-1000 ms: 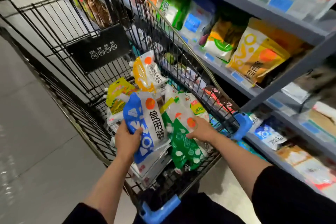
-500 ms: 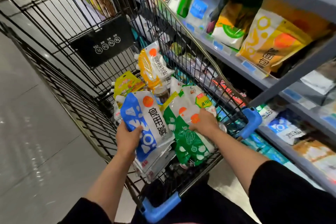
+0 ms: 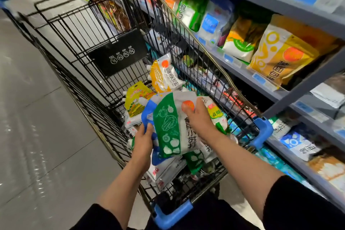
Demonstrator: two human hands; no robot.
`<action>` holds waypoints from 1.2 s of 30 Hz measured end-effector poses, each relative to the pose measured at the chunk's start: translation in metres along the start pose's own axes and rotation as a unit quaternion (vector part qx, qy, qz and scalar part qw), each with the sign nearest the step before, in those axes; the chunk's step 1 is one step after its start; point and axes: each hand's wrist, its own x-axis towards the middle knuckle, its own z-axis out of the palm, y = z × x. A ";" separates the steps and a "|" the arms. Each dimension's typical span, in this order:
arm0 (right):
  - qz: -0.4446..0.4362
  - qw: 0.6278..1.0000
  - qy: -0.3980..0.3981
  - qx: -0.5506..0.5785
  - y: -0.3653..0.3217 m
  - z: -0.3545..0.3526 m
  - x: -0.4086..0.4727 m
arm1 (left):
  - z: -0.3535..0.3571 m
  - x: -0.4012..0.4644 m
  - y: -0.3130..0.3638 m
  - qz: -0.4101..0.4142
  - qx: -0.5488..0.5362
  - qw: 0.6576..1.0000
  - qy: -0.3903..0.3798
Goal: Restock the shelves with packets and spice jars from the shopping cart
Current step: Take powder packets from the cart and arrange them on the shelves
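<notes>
A black wire shopping cart (image 3: pixel 78 46) stands in front of me, its bottom covered with packets. My right hand (image 3: pixel 200 117) grips a green and white packet (image 3: pixel 171 127) by its right edge and holds it lifted over the pile. The blue and white packet (image 3: pixel 148 110) lies partly under the green one, and my left hand (image 3: pixel 142 142) holds its lower left edge. A yellow and white packet (image 3: pixel 164 76) stands further back in the cart. More green and white packets (image 3: pixel 194 160) lie below. No spice jar can be made out.
Grey shelves (image 3: pixel 261 0) run along the right, stocked with a yellow packet (image 3: pixel 280 54), a green one (image 3: pixel 192 5) and blue-white ones (image 3: pixel 298 145). The cart has blue corner guards (image 3: pixel 261 130) and a black sign plate (image 3: pixel 119 52). Grey tiled floor (image 3: pixel 37 136) lies to the left.
My right hand has lifted the green and white packet off the pile and brought it left, over the blue packet. The left hand keeps its hold on the blue packet.
</notes>
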 end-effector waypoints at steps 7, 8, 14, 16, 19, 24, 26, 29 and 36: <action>0.037 0.999 0.000 -0.027 0.014 0.037 -0.001 | -0.001 -0.012 0.010 -0.024 0.002 0.998 -0.053; 0.032 0.999 0.016 -0.030 0.015 0.039 0.001 | -0.001 -0.012 0.010 -0.018 0.012 0.998 -0.064; 0.054 0.998 0.010 0.003 0.019 0.038 0.010 | -0.001 0.002 -0.008 0.013 0.085 0.996 0.025; 0.071 0.997 0.031 0.023 0.027 0.027 0.017 | -0.002 0.004 -0.009 0.005 0.054 0.997 0.054; 0.130 0.982 0.095 -0.097 0.058 -0.004 0.029 | -0.009 0.008 -0.009 0.009 0.034 0.995 0.095; 0.232 0.939 -0.033 -0.253 0.093 -0.024 0.032 | -0.025 0.021 -0.010 0.026 0.085 0.985 0.150; 0.211 0.926 -0.043 -0.311 0.093 -0.019 0.029 | -0.027 0.022 -0.010 0.021 0.094 0.979 0.178; 0.190 0.909 -0.018 -0.370 0.090 -0.012 0.024 | -0.026 0.022 -0.010 0.017 0.112 0.974 0.194; 0.219 0.925 -0.059 -0.304 0.092 -0.016 0.022 | -0.023 0.017 -0.010 0.023 0.118 0.974 0.190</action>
